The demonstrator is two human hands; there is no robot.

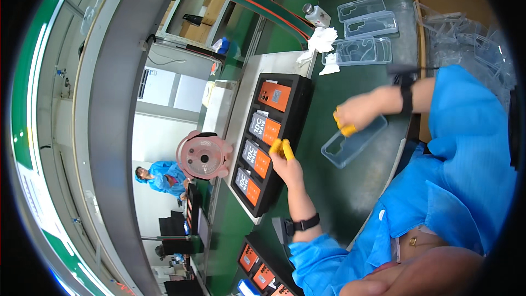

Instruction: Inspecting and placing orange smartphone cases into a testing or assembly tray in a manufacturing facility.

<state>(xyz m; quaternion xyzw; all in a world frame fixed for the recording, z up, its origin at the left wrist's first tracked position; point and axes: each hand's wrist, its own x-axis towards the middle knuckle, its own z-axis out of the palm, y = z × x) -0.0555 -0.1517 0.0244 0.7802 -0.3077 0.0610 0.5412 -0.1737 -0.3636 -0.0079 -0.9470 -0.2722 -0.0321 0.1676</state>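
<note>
My left hand (286,163) is beside the black tray (290,115), its yellow-capped fingertips apart with nothing visible between them. Several orange-backed phones (274,96) lie in the tray in a row, most partly covered by a printed grey-and-white label. To the right, my right hand (361,112) is over the upper edge of a clear phone case (356,147) on the green table. Yellow caps cover two of its fingertips, which look spread. The hand is slightly blurred, and whether it touches the case is unclear. Both wrists wear black bands.
Several clear cases (372,23) lie at the upper right, near crumpled white tissue (322,39) and a small white bottle (316,15). A carton of clear plastic pieces (466,38) borders the table. A pink fan (205,158) stands left; another phone tray (263,274) sits below. A co-worker (164,178) is farther off.
</note>
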